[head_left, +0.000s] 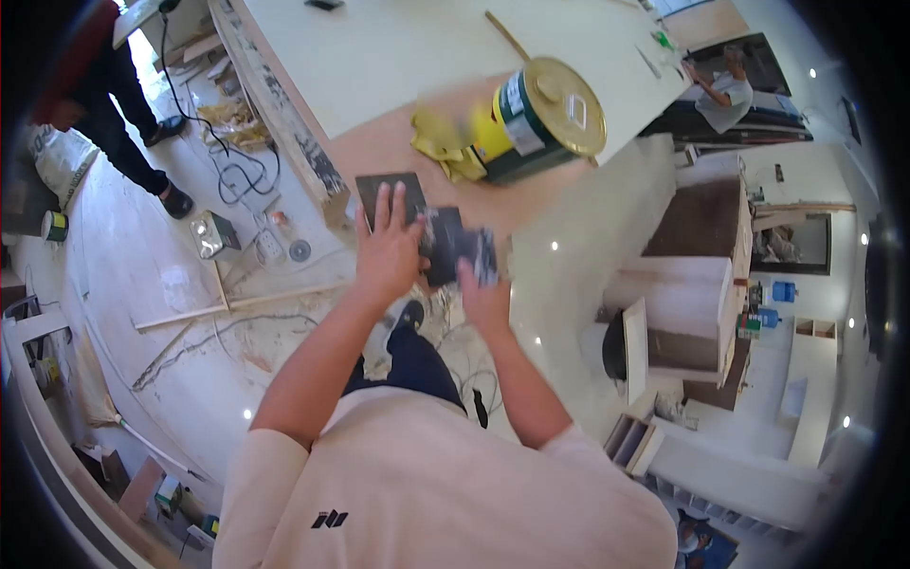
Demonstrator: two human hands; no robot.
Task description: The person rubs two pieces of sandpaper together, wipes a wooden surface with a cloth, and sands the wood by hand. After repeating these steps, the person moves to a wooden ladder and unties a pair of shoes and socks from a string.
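Observation:
My left hand (387,248) has its fingers laid over a dark, flat square piece (400,187), with the thumb side low near its right edge. A second dark flat piece (444,248), marked with pale smears, lies between my two hands. My right hand (485,296) grips a dark piece with a whitish, streaked end (482,254), blurred by motion; its exact kind I cannot tell. Both hands are in front of the table's near edge. Just beyond them, a green and yellow metal can (531,123) stands on the tabletop beside a crumpled yellow cloth (450,147).
A thin wooden stick (507,36) lies behind the can on the pale tabletop (379,57). At the left stands a person in dark trousers (123,114), near a cable (223,142) and a square tin (214,234) on the floor. Another person (725,95) is at the far right.

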